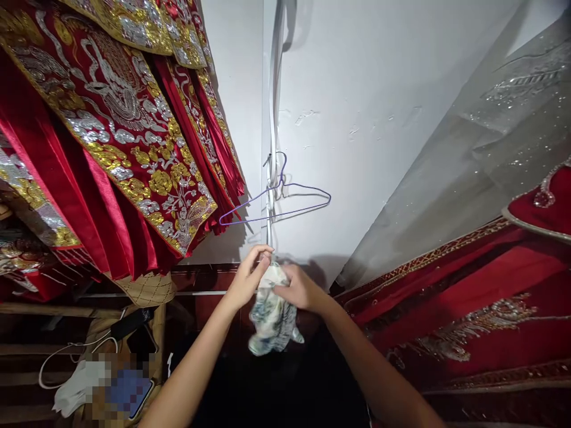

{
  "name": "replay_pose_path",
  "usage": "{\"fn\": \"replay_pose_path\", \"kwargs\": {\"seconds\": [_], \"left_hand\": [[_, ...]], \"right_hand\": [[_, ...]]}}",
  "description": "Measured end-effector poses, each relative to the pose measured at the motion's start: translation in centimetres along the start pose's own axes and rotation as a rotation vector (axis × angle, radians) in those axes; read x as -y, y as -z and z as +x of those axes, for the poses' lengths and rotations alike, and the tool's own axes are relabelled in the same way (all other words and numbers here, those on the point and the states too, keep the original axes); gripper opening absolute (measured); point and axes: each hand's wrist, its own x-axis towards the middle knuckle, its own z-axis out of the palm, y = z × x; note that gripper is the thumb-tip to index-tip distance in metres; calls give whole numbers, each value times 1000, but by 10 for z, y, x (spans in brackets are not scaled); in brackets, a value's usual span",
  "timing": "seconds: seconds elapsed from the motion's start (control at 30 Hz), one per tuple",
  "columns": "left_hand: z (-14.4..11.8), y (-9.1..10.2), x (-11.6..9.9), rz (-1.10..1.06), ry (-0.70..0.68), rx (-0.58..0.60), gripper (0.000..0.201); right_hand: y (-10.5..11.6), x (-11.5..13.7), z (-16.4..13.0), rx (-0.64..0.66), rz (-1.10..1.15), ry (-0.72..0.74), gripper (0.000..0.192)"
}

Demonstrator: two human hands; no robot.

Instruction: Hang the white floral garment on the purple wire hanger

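Observation:
A crumpled white cloth with a green and blue print [273,315] hangs between my hands, slightly blurred. My right hand [298,288] is closed on its upper right side, the thumb lying across the fabric. At the upper left edge of the cloth, my left hand [252,276] has its thumb and fingers bent together in a pinch, close to the lower end of a narrow white strap [272,119]. Exactly what lies between those fingertips is hidden. Above my hands, a thin purple hanger [250,220] hangs at the strap with nothing on it.
Red garments with gold and silver embroidery [147,148] hang on the left, against a white wall [357,119]. Red beaded garments [482,309] and a translucent cover [446,154] are at right. A wooden seat [158,327] at lower left holds cables, a phone [143,399] and white tissue.

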Motion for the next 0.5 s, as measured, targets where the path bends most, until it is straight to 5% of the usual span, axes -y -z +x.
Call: {"fn": "replay_pose_path", "kwargs": {"seconds": [0.07,0.13,0.23,0.37,0.43,0.5], "left_hand": [[-13,9,6,-8,116,197,37],[-30,16,13,2,229,367,38],[-45,26,18,50,232,320,35],[-34,34,0,22,63,47,59],[-24,32,-11,-10,12,87,62],[-18,26,-16,19,8,213,44]], "right_hand": [[20,7,18,-68,-40,98,8],[40,14,35,-329,-39,208,17],[56,28,52,-559,12,261,26],[43,49,53,-95,138,101,32],[34,57,48,177,199,49,34],[32,62,44,361,187,52,34]]}}
